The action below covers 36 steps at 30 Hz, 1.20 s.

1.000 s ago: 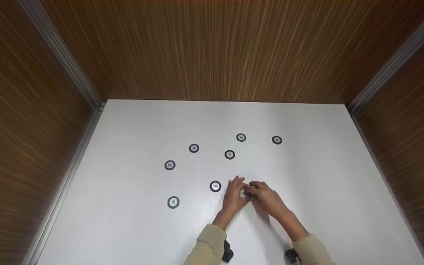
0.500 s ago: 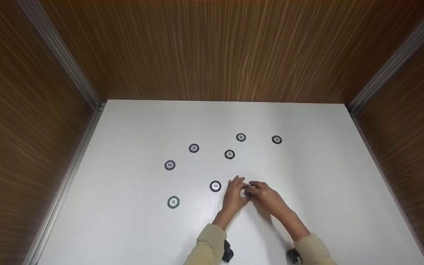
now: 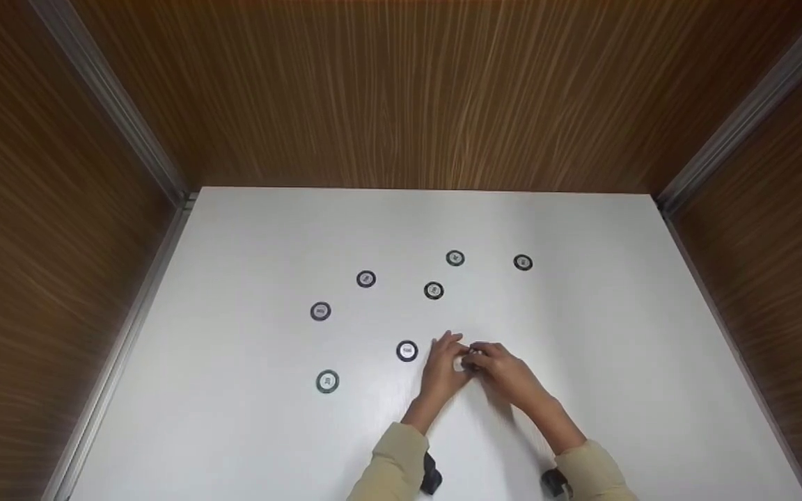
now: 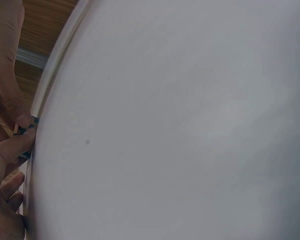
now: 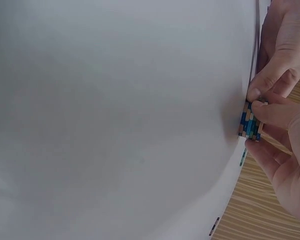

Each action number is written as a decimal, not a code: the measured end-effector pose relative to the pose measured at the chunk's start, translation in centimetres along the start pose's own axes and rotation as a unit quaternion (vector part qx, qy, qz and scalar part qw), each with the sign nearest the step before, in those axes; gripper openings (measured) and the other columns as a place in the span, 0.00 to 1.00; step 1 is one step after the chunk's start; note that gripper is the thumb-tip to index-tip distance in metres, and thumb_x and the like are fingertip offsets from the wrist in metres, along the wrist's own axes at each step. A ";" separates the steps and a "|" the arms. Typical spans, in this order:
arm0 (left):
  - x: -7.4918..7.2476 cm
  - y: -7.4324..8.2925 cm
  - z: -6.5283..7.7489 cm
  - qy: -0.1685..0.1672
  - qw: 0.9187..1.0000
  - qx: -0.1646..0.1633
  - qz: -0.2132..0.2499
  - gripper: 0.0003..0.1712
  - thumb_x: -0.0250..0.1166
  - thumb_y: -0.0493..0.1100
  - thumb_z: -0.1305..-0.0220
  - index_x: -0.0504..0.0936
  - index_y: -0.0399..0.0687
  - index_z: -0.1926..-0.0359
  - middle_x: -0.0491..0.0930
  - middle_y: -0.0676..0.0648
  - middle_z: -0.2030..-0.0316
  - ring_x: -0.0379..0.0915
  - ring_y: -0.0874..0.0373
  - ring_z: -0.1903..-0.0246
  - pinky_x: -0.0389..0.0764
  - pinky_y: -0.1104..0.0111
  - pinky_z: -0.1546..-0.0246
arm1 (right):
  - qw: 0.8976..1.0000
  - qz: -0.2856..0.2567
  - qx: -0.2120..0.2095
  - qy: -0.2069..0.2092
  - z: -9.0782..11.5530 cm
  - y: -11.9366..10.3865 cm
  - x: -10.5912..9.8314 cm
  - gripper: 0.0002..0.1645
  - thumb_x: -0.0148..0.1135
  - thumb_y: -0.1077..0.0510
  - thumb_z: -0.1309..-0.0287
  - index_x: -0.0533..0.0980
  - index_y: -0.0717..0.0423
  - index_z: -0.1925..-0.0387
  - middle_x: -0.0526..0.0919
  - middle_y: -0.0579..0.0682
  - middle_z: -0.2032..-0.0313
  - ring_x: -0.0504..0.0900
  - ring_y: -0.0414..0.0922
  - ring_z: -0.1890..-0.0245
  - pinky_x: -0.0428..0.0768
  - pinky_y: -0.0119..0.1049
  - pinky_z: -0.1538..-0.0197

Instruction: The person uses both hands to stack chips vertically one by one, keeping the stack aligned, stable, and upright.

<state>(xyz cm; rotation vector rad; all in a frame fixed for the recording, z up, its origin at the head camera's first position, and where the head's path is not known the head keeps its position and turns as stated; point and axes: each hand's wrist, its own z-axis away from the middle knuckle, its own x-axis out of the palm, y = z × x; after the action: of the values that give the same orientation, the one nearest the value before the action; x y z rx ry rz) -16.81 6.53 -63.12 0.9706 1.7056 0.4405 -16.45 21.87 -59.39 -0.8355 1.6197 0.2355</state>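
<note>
Chip stack [image 5: 249,124] occupies left grip [image 3: 441,370] and right grip [image 3: 509,376].

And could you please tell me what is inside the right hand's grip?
A stack of chips, its blue and tan edges showing in the right-wrist view. The right hand and left hand cover parts of it; any print on top cannot be made out.

The tabletop [image 3: 234,438] is smooth, faintly glossy, the panels [image 3: 401,97] wood-grained, the stacked chips [image 5: 249,123] probably plastic.
</note>
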 end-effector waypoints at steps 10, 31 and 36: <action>-0.3 0.2 0.0 -0.024 0.999 -0.012 -0.020 0.19 0.75 0.39 0.61 0.80 0.42 0.64 0.75 0.43 0.51 0.64 0.45 0.43 0.57 0.54 0.37 | 1.000 -0.013 0.016 0.001 0.0 0.1 0.1 0.21 0.66 0.65 0.52 0.78 0.52 0.52 0.75 0.56 0.49 0.74 0.52 0.50 0.79 0.44 0.55; -0.3 0.3 0.0 -0.036 0.998 -0.041 0.030 0.20 0.75 0.37 0.62 0.79 0.41 0.64 0.73 0.42 0.49 0.61 0.45 0.41 0.52 0.57 0.35 | 0.965 -0.109 0.234 0.054 -3.8 8.0 -2.4 0.30 0.60 0.61 0.44 0.63 0.65 0.41 0.58 0.66 0.38 0.60 0.63 0.41 0.65 0.56 0.43; -0.4 0.5 -0.1 -0.049 0.997 -0.058 0.034 0.20 0.75 0.36 0.62 0.79 0.42 0.63 0.72 0.43 0.48 0.59 0.47 0.39 0.50 0.58 0.35 | 0.958 -0.094 0.269 0.029 -4.2 10.1 -2.1 0.37 0.59 0.59 0.43 0.54 0.67 0.37 0.48 0.68 0.35 0.55 0.66 0.39 0.62 0.58 0.42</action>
<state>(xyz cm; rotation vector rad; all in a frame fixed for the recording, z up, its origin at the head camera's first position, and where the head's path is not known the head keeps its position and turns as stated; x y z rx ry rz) -16.63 6.54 -62.45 0.9523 1.5458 0.5230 -26.11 27.48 -59.39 -0.5678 1.5397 -0.3571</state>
